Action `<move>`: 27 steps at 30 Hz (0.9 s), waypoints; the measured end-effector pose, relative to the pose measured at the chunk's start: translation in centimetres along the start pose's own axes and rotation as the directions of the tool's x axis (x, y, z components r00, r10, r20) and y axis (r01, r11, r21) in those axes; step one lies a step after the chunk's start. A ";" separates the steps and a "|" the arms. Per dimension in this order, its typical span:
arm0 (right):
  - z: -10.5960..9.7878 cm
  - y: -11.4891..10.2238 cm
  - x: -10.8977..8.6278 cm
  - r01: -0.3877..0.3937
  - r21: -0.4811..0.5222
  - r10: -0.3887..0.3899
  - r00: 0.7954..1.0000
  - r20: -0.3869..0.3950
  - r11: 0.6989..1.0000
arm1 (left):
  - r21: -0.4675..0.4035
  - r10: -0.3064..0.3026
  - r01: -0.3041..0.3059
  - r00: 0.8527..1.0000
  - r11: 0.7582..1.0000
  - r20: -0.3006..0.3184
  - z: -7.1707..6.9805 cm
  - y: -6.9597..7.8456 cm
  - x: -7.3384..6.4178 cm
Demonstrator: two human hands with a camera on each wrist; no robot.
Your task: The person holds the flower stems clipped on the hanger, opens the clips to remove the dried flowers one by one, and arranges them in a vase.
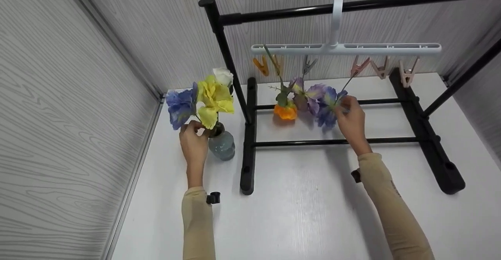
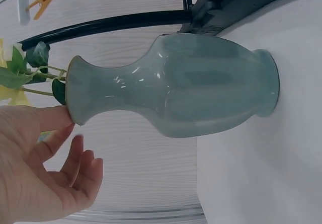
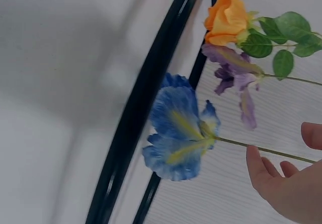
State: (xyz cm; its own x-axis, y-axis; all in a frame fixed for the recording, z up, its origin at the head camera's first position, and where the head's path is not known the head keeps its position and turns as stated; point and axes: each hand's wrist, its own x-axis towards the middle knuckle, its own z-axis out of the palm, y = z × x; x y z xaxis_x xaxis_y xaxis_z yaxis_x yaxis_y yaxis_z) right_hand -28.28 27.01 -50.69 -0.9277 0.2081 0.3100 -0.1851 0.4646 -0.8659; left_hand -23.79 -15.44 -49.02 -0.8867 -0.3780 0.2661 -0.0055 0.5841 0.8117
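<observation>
My left hand (image 1: 194, 140) is at the mouth of a glazed blue-green vase (image 2: 206, 85), its thumb and index finger pinching the lip in the left wrist view. Blue (image 1: 181, 105), yellow (image 1: 214, 95) and white (image 1: 223, 76) artificial flowers rise over the vase. My right hand (image 1: 352, 121) is beside a blue iris (image 3: 178, 131) that hangs head down from a pink clip (image 1: 358, 67). The iris stem (image 3: 236, 142) passes between the spread thumb and index finger, the index fingertip right at it. A purple iris (image 3: 236, 73) and an orange rose (image 3: 226, 21) hang alongside.
A white clip hanger (image 1: 293, 49) hooks over the top bar of a black rack (image 1: 282, 15). Orange (image 1: 261, 66), grey (image 1: 308, 65) and pale pink clips (image 1: 408, 73) hang from it. The rack's left foot (image 1: 247, 166) stands close to the vase. Wood-grain panels enclose the white table (image 1: 297, 213).
</observation>
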 end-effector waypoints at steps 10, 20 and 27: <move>1.0 1.6 1.1 -0.036 0.070 0.036 0.999 0.007 0.997 | -0.048 0.072 -0.089 0.956 0.995 -0.284 0.2 2.3 -3.2; 1.8 0.9 -0.2 0.008 0.026 -0.009 0.999 0.048 1.000 | -0.166 0.371 -0.460 0.844 0.872 -0.388 3.8 6.2 -6.7; 2.1 0.8 -2.1 0.063 0.140 -0.062 0.998 -0.008 0.988 | -0.232 0.433 -0.489 0.865 0.841 -0.253 6.4 9.8 -7.5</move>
State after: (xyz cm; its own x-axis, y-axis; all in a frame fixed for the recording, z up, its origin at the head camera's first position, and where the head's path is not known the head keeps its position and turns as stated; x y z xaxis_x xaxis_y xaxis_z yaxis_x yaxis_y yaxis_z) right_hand -27.14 25.09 -52.84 -0.9116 0.1861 0.3665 -0.2865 0.3516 -0.8912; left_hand -20.19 -2.30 -46.37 -0.6527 -0.2554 0.7133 0.5363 0.5093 0.6730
